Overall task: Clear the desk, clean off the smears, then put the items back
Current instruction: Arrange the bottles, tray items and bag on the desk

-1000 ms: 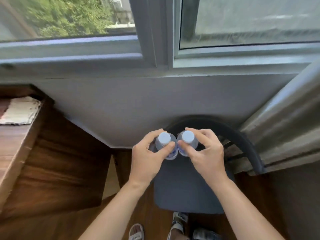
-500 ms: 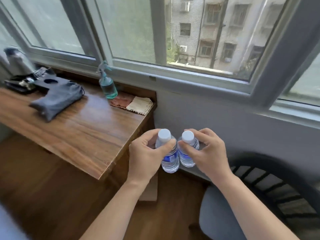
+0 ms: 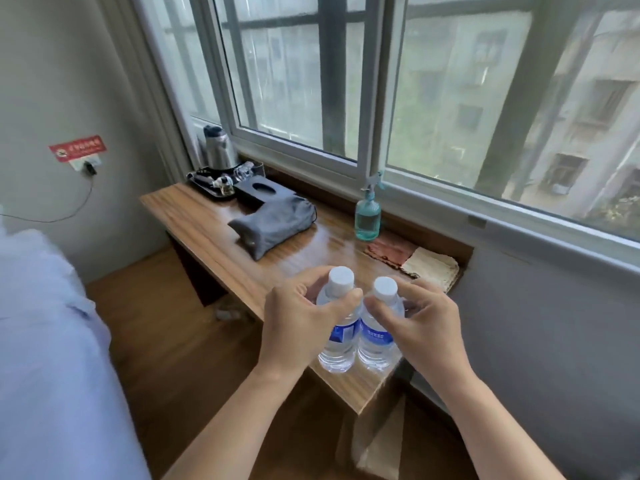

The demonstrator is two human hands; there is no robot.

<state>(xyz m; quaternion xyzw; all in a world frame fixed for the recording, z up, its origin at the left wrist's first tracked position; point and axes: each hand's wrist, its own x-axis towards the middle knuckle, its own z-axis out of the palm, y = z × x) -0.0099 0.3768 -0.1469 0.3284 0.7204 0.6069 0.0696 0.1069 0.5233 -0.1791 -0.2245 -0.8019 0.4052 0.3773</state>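
While we look down past the window (image 3: 450,109) at twelve o'clock, the wooden table (image 3: 214,233) runs from ten o'clock toward the centre, its near corner at about five o'clock. At eight o'clock lies a bed (image 3: 45,341) with pale bedding. On the table's far end, at eleven o'clock, a metal kettle (image 3: 216,147) stands behind a black tray (image 3: 207,187), with a black tissue box (image 3: 265,194) just beside the tray. A grey pouch (image 3: 273,223) lies near the table's middle, touching that box. At one o'clock from the pouch a teal spray bottle (image 3: 367,216) stands upright against the sill, and just past it two folded cloths, a reddish cloth (image 3: 389,249) and a cream cloth (image 3: 431,266), lie side by side, touching.

Our left hand (image 3: 298,327) grips the left water bottle (image 3: 338,344) around its shoulder, thumb and fingers curled round it. Our right hand (image 3: 420,330) holds the right water bottle (image 3: 377,344) the same way. Both bottles are upright, capped in white, touching each other over the table's near end; we cannot tell whether their bases rest on the wood.
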